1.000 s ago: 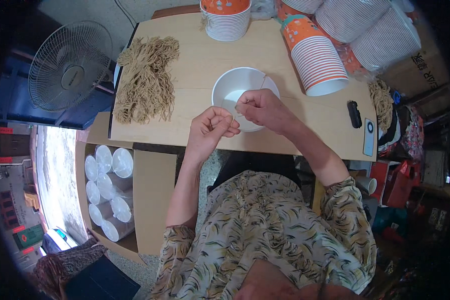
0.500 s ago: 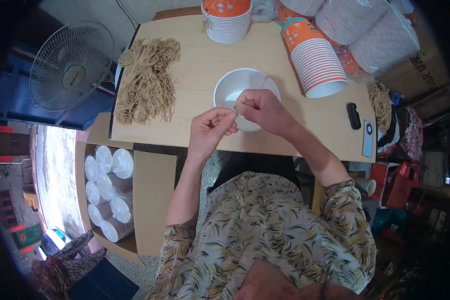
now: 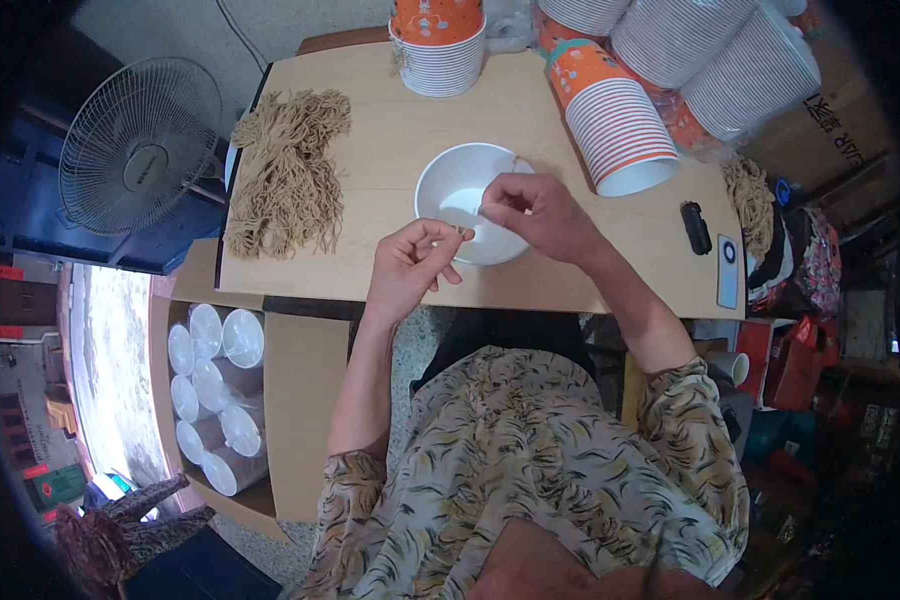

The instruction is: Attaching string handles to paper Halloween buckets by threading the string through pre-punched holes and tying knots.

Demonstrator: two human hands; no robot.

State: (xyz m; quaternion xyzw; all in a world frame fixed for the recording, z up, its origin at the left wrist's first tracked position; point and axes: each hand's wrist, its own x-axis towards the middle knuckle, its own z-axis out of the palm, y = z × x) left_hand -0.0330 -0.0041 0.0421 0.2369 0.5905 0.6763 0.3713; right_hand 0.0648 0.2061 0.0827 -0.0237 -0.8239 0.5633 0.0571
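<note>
1. Landmark: one round, open-mouthed white tub [image 3: 438, 178], standing upright on the pale wooden counter [image 3: 380, 185], near its front edge; no second tub stands singly on this surface.
2. Hands, two: left hand [image 3: 416, 262] at the tub's near left rim, thumb and forefinger pinched on what looks like a thin tan cord end, other fingers loosely curled; right hand [image 3: 538, 212] over the tub's right side, thumb and fingers drawn nearly together; whether it holds anything, cannot tell.
3. Stage, as judged: fine cord work at the tub seems under way and unfinished; tan cord shows at the left side of the standing stack, suggesting some already fitted there; plenty of loose cord is left.
4. Bundles of crinkled tan cord, two: one large [image 3: 288, 175], left of the tub; one smaller [image 3: 748, 205], far to its right; strands too tangled to count.
5. Nested paper-tub stacks: one standing, orange-topped [image 3: 440, 62], beyond the tub; one lying, orange and white-rimmed [image 3: 618, 118], beyond and right; at least three plastic-wrapped [image 3: 755, 75], farther back; tubs in each uncounted.
6. Small black oblong object [image 3: 696, 228], one; flat pale-blue object with dark disc [image 3: 728, 272], one; both right of the tub.
7. Open brown cardboard box [image 3: 308, 400], one, below and left of the tub; eight wrapped white cylinders [image 3: 240, 430] visible inside.
</note>
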